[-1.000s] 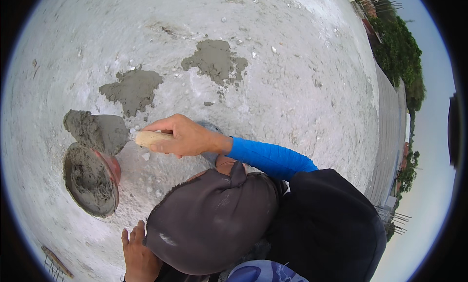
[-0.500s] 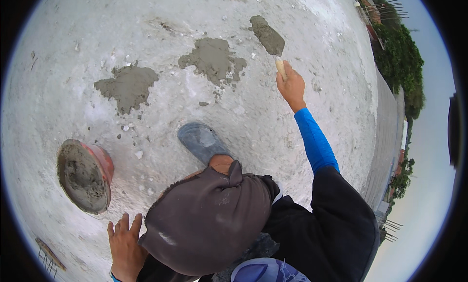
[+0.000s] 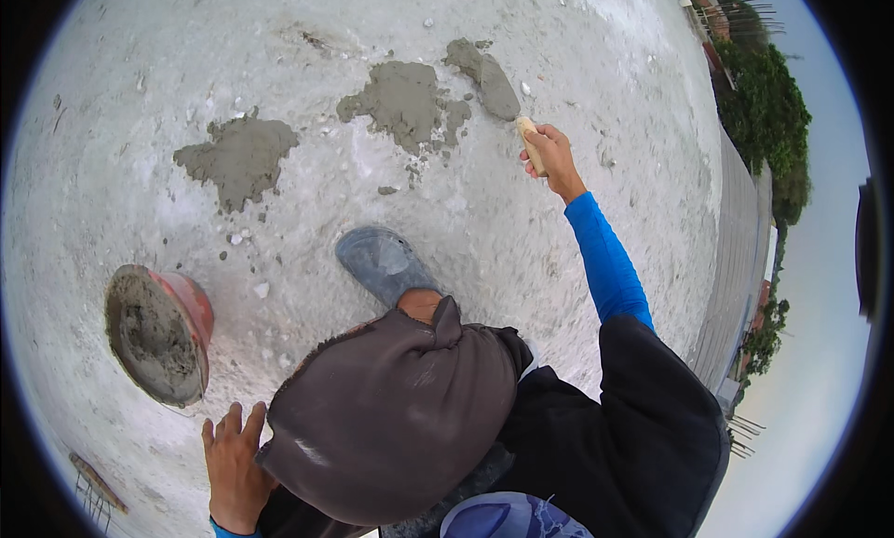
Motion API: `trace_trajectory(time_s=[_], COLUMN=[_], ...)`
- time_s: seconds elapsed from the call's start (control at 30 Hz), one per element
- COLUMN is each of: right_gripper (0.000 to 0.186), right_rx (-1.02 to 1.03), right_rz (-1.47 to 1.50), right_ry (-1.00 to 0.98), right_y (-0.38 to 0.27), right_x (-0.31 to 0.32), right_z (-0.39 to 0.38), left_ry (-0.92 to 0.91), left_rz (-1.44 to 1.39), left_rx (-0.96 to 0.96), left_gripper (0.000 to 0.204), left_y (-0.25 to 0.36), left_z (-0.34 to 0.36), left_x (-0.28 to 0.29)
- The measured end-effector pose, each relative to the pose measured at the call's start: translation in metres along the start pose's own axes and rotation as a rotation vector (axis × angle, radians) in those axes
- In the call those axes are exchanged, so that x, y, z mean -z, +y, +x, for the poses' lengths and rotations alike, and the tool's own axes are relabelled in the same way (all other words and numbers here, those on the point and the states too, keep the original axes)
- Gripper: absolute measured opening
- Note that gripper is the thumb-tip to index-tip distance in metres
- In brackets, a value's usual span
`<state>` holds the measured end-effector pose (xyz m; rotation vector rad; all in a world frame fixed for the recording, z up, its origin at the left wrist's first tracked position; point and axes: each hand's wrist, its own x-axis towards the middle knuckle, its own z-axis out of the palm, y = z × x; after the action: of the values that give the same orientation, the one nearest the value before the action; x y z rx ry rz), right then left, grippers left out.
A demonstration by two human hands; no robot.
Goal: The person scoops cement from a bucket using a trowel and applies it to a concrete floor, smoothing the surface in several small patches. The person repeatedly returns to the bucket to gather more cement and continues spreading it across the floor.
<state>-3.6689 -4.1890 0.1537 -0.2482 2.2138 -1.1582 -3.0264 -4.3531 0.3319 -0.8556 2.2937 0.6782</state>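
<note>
Right arm stretched forward and up from the shoulder, nearly straight at the elbow; forearm in a blue sleeve, upper arm under a black sleeve; right hand at full reach, fingers curled closed around a pale wooden handle, knuckles turned to the right, thumb side toward the handle; wrist roughly in line with the forearm. Left hand low at the lower edge, palm down, fingers spread and pointing forward, flat on the ground; holds nothing; a strip of blue cuff at its wrist; left forearm out of view.
</note>
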Motion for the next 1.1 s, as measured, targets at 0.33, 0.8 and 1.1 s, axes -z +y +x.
trace_trajectory(time_s=[0.33,0.8,1.1], right_gripper=[0.031,0.044,0.041], right_rx=[-0.126,-0.089,-0.017], right_rz=[0.02,0.042,-0.26], right_ry=[-0.145,-0.464,-0.188], right_y=[-0.039,-0.028,-0.07], right_x=[0.043,-0.004,0.009], right_z=[-0.054,-0.058,0.041], left_ry=[-0.06,-0.023,-0.06], left_rz=[-0.009,0.004,0.0], left_rx=[0.011,0.024,0.051], left_gripper=[0.065,0.063,0.06], left_y=[-0.003,-0.005,0.001], left_z=[0.0,0.008,0.006], left_x=[0.008,0.009,0.011])
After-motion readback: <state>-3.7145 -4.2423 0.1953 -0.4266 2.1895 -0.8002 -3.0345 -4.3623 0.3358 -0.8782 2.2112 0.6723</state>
